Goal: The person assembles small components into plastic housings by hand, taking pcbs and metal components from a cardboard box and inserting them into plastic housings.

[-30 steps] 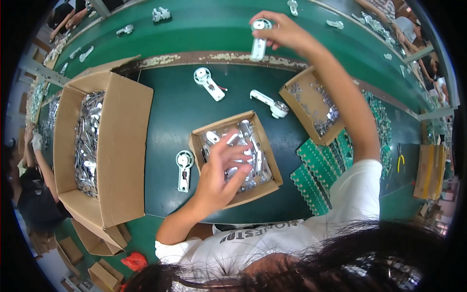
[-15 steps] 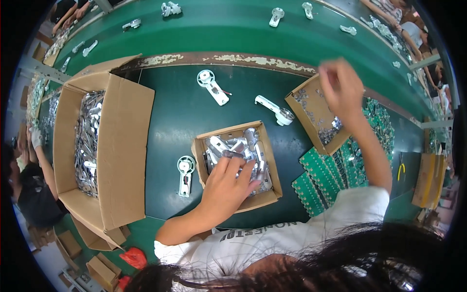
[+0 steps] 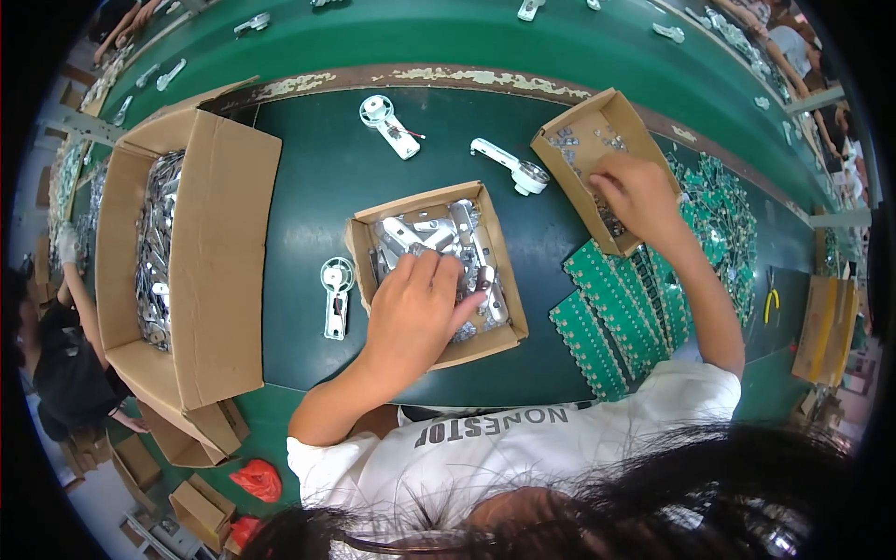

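A shallow cardboard box [image 3: 504,338] full of silvery and white elongated parts [image 3: 403,233] stands before me. My left hand [image 3: 411,313] reaches into it, fingers curled over the parts and thumb beside a shiny piece; what its closed fingers hold is hidden. My right hand [image 3: 639,201] is inside a second small cardboard box [image 3: 583,121] with tiny metal pieces [image 3: 567,140] scattered on its bottom. Its thumb and fingers come together; whatever is between them is too small to make out.
White handheld-fan halves [image 3: 392,126], [image 3: 511,168], [image 3: 337,299] lie about the boxes. Green circuit boards [image 3: 616,317] are piled right. A tall carton [image 3: 229,271] of metal parts stands left. Beyond a worn ledge [image 3: 467,77] runs a green belt [image 3: 420,42]. Yellow-handled pliers [image 3: 771,305] lie far right.
My right hand has come down into the small box from above it. My left hand stays among the parts. The whole view has shifted, so the bench things appear higher.
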The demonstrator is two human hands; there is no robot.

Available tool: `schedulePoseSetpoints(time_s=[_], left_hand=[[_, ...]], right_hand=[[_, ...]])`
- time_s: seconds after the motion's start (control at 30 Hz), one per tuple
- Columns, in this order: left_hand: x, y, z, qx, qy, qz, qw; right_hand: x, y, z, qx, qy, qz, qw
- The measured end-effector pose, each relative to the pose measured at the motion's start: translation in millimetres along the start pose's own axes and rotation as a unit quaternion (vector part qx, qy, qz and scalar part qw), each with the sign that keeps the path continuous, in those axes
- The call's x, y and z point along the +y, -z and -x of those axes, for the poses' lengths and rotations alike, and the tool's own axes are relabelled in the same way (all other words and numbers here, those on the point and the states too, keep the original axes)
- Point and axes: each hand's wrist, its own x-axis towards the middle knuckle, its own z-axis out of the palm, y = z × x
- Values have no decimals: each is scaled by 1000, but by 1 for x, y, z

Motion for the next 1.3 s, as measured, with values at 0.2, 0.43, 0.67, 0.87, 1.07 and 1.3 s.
schedulePoseSetpoints(time_s=[0.2, 0.43, 0.67, 0.87, 1.07, 1.3], left_hand=[[5, -2, -3, 46, 40, -125, 990], [-5, -3, -1, 72, 11, -61, 995], [-2, 17, -1, 63, 224, 485, 843], [-1, 16, 7, 2, 220, 656, 722], [-4, 15, 7, -27, 227, 685, 692], [-6, 12, 4, -19, 211, 683, 699]], right_hand=[[-9, 2, 12, 57, -33, -43, 997], [-42, -1, 22, 99, -134, -394, 904], [-119, -24, 23, 63, 177, -303, 934], [-121, -43, 14, 76, 170, -336, 923], [-122, -41, 13, 69, 176, -314, 930], [-122, -39, 11, 59, 175, -289, 939]])
